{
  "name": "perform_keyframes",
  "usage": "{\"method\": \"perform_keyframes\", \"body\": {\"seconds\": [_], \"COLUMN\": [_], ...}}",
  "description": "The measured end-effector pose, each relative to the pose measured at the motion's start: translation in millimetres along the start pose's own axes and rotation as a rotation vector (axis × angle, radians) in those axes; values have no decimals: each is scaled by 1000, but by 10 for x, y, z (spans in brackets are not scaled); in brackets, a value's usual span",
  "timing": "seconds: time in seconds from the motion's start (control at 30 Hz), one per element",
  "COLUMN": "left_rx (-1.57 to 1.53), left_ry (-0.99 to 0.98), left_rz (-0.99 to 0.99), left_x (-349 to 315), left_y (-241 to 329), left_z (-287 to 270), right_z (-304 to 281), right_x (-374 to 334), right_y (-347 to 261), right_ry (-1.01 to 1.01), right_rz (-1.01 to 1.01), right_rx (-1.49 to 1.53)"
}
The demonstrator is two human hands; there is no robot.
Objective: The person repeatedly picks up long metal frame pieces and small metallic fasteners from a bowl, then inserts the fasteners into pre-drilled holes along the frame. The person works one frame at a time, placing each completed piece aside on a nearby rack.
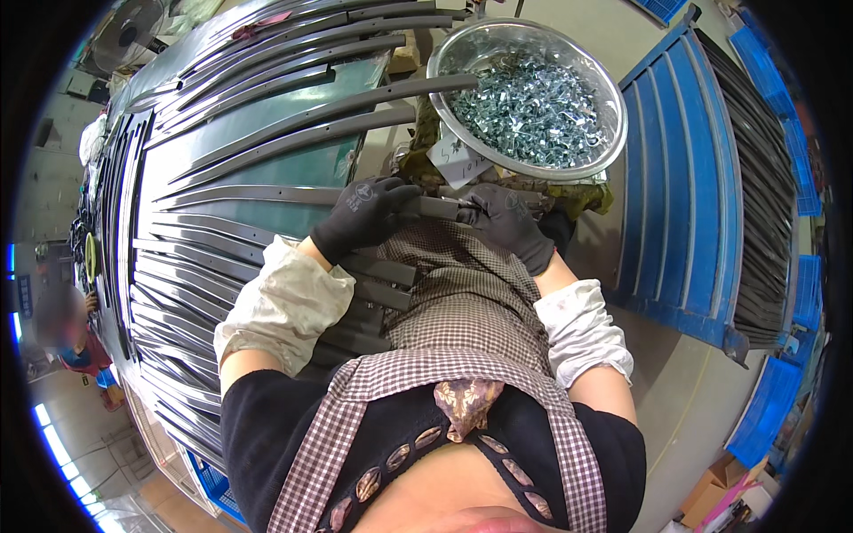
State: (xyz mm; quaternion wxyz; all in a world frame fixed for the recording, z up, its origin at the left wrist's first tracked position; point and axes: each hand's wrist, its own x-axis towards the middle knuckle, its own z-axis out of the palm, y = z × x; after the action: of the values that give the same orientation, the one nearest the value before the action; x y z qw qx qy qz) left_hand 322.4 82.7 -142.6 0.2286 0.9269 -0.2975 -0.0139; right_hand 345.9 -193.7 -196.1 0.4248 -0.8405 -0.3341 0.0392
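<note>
My left hand (pixel 364 216), in a black glove, is closed around a long dark strip (pixel 438 209) close to its right end. The strip stretches left over the green tabletop (pixel 258 173). At the strip's end is my right hand (pixel 511 226), also gloved in black, with its fingers pinched together. Something small and shiny may be at those fingertips, but I cannot make it out. Just beyond my hands stands a round metal bowl (pixel 533 171) filled with small shiny metal clips (pixel 533 111). A white paper tag (pixel 459 162) with handwriting hangs by the bowl's near side.
Many more dark strips (pixel 200 258) lie across the table, some overhanging its right edge towards the bowl. A blue metal rack (pixel 675 169) holding dark strips stands on the right. Blue crates (pixel 762 413) line the far right. Another person (pixel 84 346) is at the far left.
</note>
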Motion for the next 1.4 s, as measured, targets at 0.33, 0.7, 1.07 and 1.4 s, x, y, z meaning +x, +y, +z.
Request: {"method": "perform_keyframes", "body": {"seconds": [0.33,0.7,1.07,1.4], "left_rx": [7,-29,-16,150], "left_ry": [52,49,15,5], "left_rz": [-6,28,31,101], "left_x": [9,-7,-30,-47], "left_y": [15,33,3,-93], "left_z": [22,8,-9,40], "right_z": [-211,-158,-310,-183], "right_x": [-397,-271,-370,-432], "right_y": [-60,-180,-135,-213], "right_ry": [18,-76,-41,-68], "right_rz": [77,78,32,233], "right_rx": [-127,-221,-262,-322]}}
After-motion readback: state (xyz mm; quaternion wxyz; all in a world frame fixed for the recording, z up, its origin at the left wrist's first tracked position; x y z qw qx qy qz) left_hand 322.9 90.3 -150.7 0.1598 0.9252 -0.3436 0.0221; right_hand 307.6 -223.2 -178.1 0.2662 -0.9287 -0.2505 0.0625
